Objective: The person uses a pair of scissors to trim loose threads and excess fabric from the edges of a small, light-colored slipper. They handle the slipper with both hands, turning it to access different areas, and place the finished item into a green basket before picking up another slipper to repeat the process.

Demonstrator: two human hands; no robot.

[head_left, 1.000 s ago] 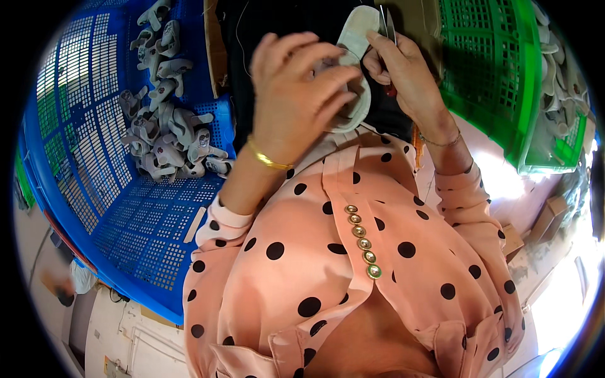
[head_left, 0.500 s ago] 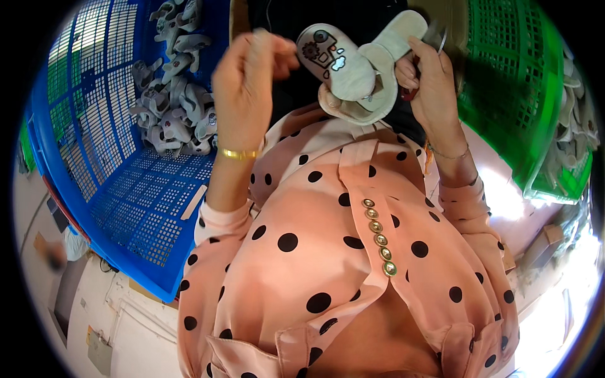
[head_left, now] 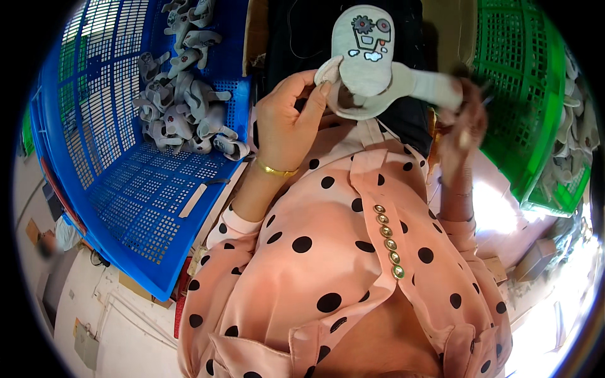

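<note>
A small pale grey cloth shoe (head_left: 368,75) is spread out in front of my body, its oval panel showing a vehicle picture with gear-like wheels. My left hand (head_left: 291,116) pinches the edge of its short tab between thumb and fingers. The long strap (head_left: 432,88) of the shoe stretches out to the right. At that strap's end is my right hand (head_left: 463,129), smeared by motion, so its fingers and anything in them cannot be made out.
On the left stands a blue plastic basket (head_left: 148,208) with a pile of similar grey shoes (head_left: 179,107). To the right is a green basket (head_left: 513,94), with more grey pieces (head_left: 573,120) at its far side. A cardboard box (head_left: 535,258) sits lower right.
My left hand has moved right and taken hold of the shoe's tab. The shoe has turned, its panel now upright and its strap pointing right. My right hand has shifted right and down.
</note>
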